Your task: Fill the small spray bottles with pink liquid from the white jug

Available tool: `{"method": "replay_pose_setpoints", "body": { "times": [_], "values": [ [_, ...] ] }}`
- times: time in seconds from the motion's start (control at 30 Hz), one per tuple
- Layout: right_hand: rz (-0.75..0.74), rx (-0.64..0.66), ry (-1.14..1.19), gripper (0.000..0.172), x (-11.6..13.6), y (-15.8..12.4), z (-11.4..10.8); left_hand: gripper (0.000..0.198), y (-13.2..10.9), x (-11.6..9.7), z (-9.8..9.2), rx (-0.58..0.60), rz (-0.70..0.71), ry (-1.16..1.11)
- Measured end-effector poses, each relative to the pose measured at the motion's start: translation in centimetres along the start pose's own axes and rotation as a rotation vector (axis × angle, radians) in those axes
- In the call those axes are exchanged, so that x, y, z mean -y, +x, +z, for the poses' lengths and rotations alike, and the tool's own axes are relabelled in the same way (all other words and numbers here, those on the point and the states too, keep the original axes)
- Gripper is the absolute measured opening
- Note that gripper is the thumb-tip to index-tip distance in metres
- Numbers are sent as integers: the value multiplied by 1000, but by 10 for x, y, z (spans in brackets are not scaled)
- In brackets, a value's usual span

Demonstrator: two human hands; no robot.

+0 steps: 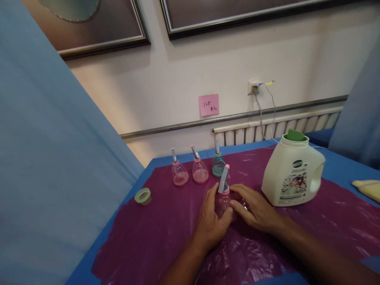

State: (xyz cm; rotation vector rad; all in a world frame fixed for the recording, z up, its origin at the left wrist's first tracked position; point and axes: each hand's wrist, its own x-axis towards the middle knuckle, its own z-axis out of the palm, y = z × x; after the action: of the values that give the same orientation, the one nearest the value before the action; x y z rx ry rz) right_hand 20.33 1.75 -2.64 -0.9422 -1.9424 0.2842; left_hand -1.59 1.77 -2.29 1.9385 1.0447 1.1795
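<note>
A clear pink spray bottle [224, 201] with a grey trigger head and pink collar stands upright on purple plastic sheeting [166, 229]. My left hand [212, 219] wraps its left side, and my right hand [252, 206] closes on it from the right. Much of its body is hidden by my fingers. Behind it, two pink spray bottles, one on the left [179, 174] and one nearer the middle [200, 171], and a teal spray bottle [218, 165] stand in a row with liquid inside. To the right is a large cream jug [276, 174] with green in its open mouth.
A pale green cap [143, 196] lies at the left of the sheeting, over a blue-covered table [117, 213]. Blue curtains [59, 150] hang on the left and right. A yellow item [368, 189] lies far right. A cord [261, 114] runs down from a wall socket [253, 88].
</note>
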Motion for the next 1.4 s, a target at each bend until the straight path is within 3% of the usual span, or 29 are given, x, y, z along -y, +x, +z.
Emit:
{"method": "replay_pose_setpoints", "body": {
  "times": [0.37,0.77,1.4],
  "values": [
    [-8,-23,-31,33,-3,-1,4,82,0,6,2,-23,-65,6],
    [-31,-26,-28,33,-1,0,2,67,3,-3,-1,2,52,13],
    [-49,-41,-59,40,-5,0,4,67,2,3,-3,-3,61,102]
  ]
}}
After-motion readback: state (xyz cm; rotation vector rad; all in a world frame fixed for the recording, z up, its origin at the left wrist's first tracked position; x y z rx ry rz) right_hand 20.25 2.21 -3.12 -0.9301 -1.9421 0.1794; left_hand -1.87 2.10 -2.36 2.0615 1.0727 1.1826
